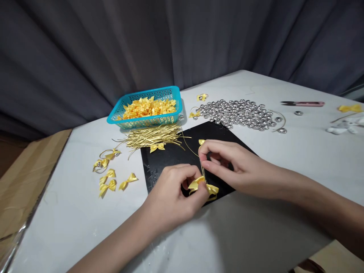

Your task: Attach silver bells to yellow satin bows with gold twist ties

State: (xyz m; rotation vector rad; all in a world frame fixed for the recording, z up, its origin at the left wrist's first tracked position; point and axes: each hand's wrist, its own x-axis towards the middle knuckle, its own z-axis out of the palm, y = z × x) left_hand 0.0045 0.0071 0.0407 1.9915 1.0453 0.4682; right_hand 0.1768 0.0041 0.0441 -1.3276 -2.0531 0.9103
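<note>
Over a black mat (162, 161), my left hand (182, 193) pinches a yellow ribbon bow (212, 189) that has a gold cord looped about it. Up and to the right, my right hand (224, 159) has its thumb and forefinger closed on the gold cord (203, 170), which runs upward from the bow. Another bit of yellow ribbon (201, 142) shows just beyond my right fingertips. A loose yellow bow (157, 147) lies at the mat's back edge, beside a pile of gold cords (153, 135). My fingers partly hide the held bow.
Behind the cords stands a blue basket (113, 119) of yellow bows. Silver bells or beads (239, 113) are heaped at the back right, with thread snips (303, 104) beyond. Several bows (108, 185) lie at left, near corded ones (101, 163). White pieces (345, 126) rest far right.
</note>
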